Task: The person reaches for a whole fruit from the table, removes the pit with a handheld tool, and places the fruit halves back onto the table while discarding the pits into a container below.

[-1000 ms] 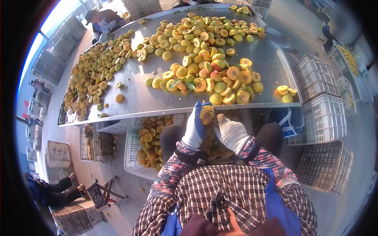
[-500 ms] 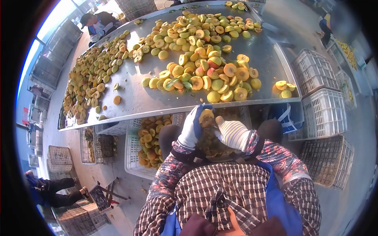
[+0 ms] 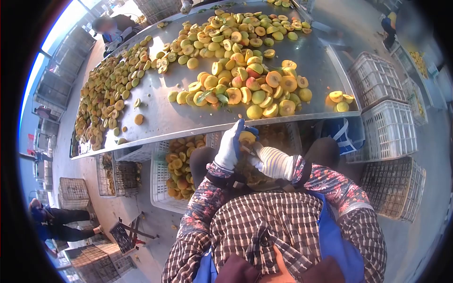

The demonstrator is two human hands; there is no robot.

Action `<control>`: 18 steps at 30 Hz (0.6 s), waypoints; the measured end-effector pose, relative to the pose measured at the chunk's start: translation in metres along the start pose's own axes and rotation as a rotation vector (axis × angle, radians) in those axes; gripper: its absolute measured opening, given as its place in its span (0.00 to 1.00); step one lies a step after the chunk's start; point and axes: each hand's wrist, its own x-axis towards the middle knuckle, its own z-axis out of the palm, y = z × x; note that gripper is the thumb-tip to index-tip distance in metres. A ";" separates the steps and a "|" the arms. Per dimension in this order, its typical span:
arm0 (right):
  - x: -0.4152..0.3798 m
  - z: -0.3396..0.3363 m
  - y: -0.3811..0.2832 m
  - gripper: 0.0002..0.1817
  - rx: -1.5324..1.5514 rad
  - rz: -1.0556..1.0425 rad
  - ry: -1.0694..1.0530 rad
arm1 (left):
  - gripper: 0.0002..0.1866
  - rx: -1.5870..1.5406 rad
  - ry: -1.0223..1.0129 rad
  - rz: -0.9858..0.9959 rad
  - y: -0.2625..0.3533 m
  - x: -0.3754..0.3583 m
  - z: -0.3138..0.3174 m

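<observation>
My left hand, in a white glove with blue fingertips, grips a yellow peach half just below the table's front edge. Close beside it, my right hand wears a striped glove, its fingers curled near the underside of the fruit. Something thin seems to stick out of the right fingers, too small to make out. Beyond both hands, a pile of cut peaches lies on the metal table. Under my hands is a container of dark yellowish pieces, partly hidden.
To the left of my knees stands a white crate filled with peach halves. Stacked crates stand at the right. Three peach pieces lie at the table's right corner. Another person works at the far left side.
My right hand has turned and dropped slightly, its thumb no longer raised beside the fruit. My left hand still holds the peach half in nearly the same place.
</observation>
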 end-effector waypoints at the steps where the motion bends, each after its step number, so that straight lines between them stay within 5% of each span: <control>1: -0.001 -0.003 -0.008 0.21 0.245 0.076 -0.031 | 0.27 -0.077 0.013 -0.016 -0.002 0.002 0.001; 3: -0.006 -0.004 -0.017 0.20 0.496 0.158 -0.071 | 0.27 -0.158 0.033 -0.040 -0.009 0.000 0.002; 5: -0.010 -0.006 -0.020 0.19 1.076 0.428 -0.235 | 0.25 -0.239 -0.003 0.044 -0.007 -0.004 0.008; 9: -0.013 -0.003 -0.020 0.18 1.520 0.486 -0.265 | 0.25 -0.401 0.107 -0.116 -0.002 -0.001 0.017; 14: -0.019 -0.004 -0.017 0.19 1.705 0.481 -0.288 | 0.25 -0.525 0.115 -0.130 -0.011 0.006 0.015; 17: -0.035 -0.017 -0.024 0.17 1.490 0.351 -0.233 | 0.26 -0.740 0.208 -0.037 -0.022 0.021 -0.005; 18: -0.037 -0.022 -0.014 0.17 1.308 0.362 -0.188 | 0.25 -0.603 0.292 -0.022 -0.029 0.019 -0.017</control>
